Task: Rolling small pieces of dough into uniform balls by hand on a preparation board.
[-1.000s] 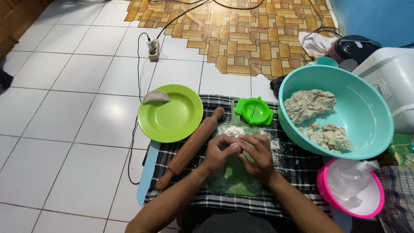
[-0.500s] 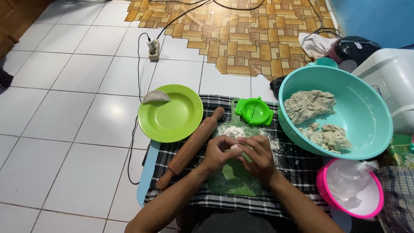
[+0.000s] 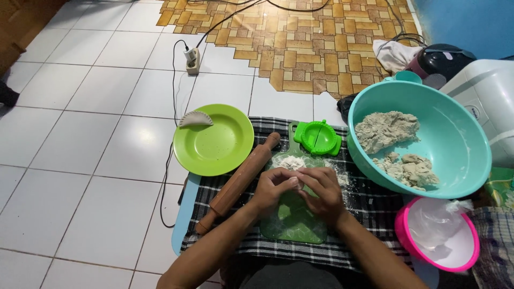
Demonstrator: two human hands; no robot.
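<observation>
Both hands (image 3: 297, 190) cupped together over green board (image 3: 293, 219), pinching small dough lump (image 3: 295, 180) — rolling pin (image 3: 238, 182) just left — within reach.

- A clear plastic bag (image 3: 435, 222) sits in the pink bowl (image 3: 463, 262), bottom right.
- A small dark label (image 3: 473, 112) is on the white box (image 3: 484, 101), right.

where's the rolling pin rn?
Head view, left of centre: the wooden rolling pin lies diagonally on the checkered cloth, between the green plate and the left hand.
</observation>
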